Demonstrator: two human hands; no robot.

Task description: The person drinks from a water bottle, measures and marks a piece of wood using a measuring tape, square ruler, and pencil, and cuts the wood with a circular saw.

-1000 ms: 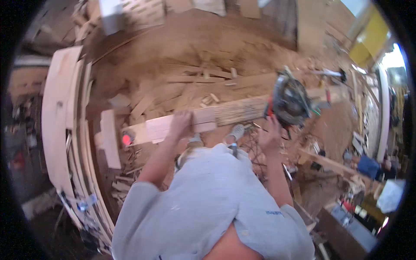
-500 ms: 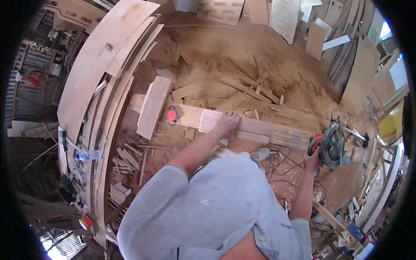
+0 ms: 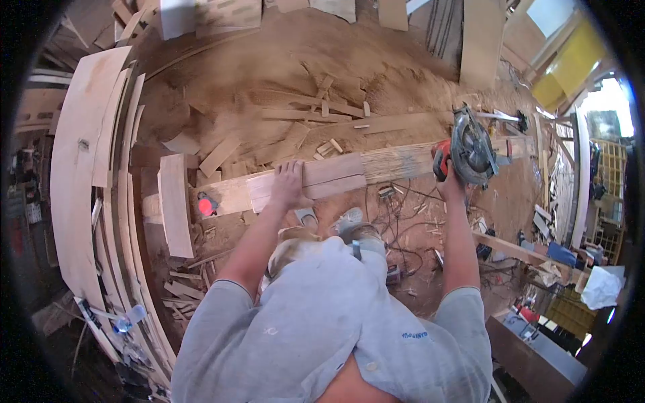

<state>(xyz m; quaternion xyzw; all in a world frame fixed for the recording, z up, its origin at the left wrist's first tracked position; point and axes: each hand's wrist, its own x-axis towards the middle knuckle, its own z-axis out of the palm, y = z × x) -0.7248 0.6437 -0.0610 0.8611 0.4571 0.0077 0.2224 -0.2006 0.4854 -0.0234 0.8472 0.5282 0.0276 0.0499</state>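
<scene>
My left hand (image 3: 289, 188) is laid across a short pale wooden board (image 3: 339, 176), its fingers over the far edge and its thumb toward the near side. A dark lengthwise line runs along this board, either a seam or a crack. The board lies on a long rough timber beam (image 3: 410, 161). Over to the right, my right hand (image 3: 450, 185) is closed round the handle of a circular saw (image 3: 472, 148), with its red and black body toward me. The saw is at the beam's right part; whether it touches the wood is unclear.
A red-and-black round object (image 3: 206, 204), perhaps a tape measure, sits on the beam. A plank (image 3: 177, 205) crosses the beam's left end. Stacked boards (image 3: 87, 161) stand at left. Wood scraps (image 3: 316, 111) and sawdust cover the ground; cables (image 3: 403, 235) lie near my feet.
The camera view has turned and shifted, so the beam, board and saw appear further left and higher. My left hand stays on the board, and my right hand keeps hold of the saw.
</scene>
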